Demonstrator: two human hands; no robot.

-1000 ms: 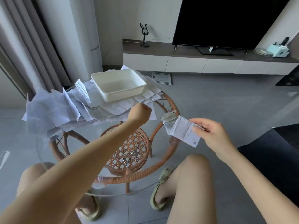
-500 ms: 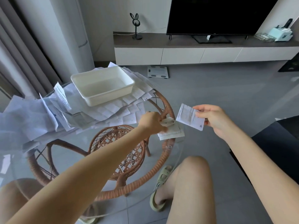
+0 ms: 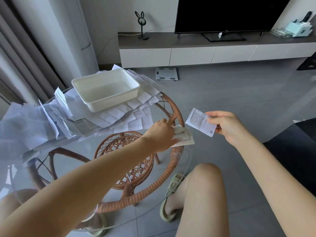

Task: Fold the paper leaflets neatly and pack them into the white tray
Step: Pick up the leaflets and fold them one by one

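On the round glass table [image 3: 51,168], with its wicker frame showing through the top, a loose heap of unfolded leaflets [image 3: 56,124] spreads over the far left half. The white tray [image 3: 106,89] sits on top of that heap at the far side and looks empty, so by this reading the packing has barely begun.

Near the right edge of the glass, the left hand [image 3: 160,134] presses down on a small folded leaflet [image 3: 183,138] that lies flat on the table; its fingers are closed onto the paper, though whether they pinch it or only pin it cannot be told. To the right, off the table edge, the right hand [image 3: 225,127] pinches a second folded leaflet [image 3: 199,122] by one side between thumb and fingers, holding it in the air.

The step in hand seems to be gathering folded pieces for the tray. To do it well, the person would square the held leaflet onto the one on the glass, edges matched, and run a finger along the creases so they stay flat. The tray is well apart from both hands, and the loose sheets under it could shift, so the pair should be carried across firmly held and laid flat against a tray wall.
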